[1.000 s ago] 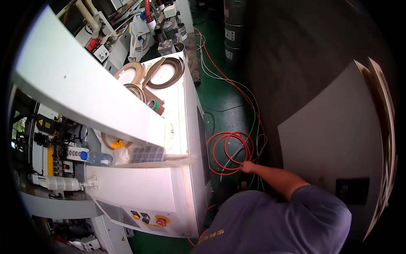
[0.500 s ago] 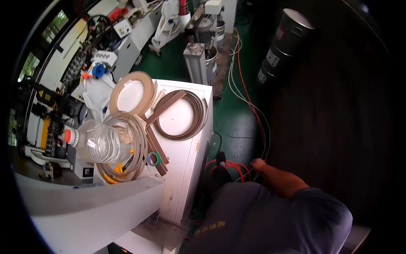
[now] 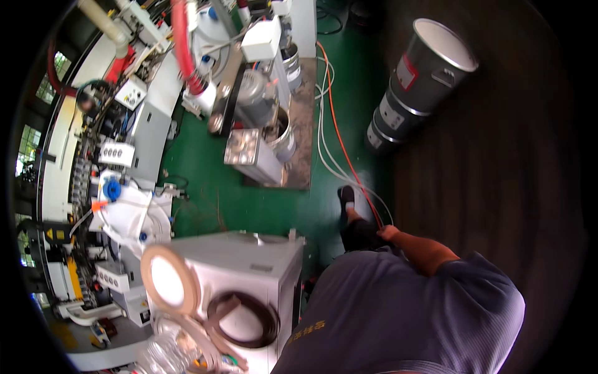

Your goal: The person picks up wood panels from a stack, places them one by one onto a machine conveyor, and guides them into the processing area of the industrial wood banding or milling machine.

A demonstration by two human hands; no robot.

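Observation:
My right arm hangs by my side, and my right hand (image 3: 387, 232) is low beside my dark trousers. It overlaps the orange hose (image 3: 346, 149) and the pale hoses on the floor, but no contact can be made out. Its fingers are too small and blurred to read. My left hand is out of sight. At lower left stands a white cabinet (image 3: 283, 262). On it lie a tan edge-band roll (image 3: 146, 271), a dark brown coiled band (image 3: 272, 324) and a clear plastic bottle (image 3: 159, 355), partly cut off by the frame's lower edge.
Ahead, a motor unit (image 3: 255, 96) and metal buckets (image 3: 283, 140) stand on a brown base plate (image 3: 302, 168). Stacked grey drums (image 3: 405, 103) are at the right. A long machine line (image 3: 81, 181) runs along the left. Green floor (image 3: 202, 212) lies between.
I have moved forward: the cabinet with its rolls and bottle has slid down the view, and the motor unit and drums appear nearer. One shod foot now shows ahead of me.

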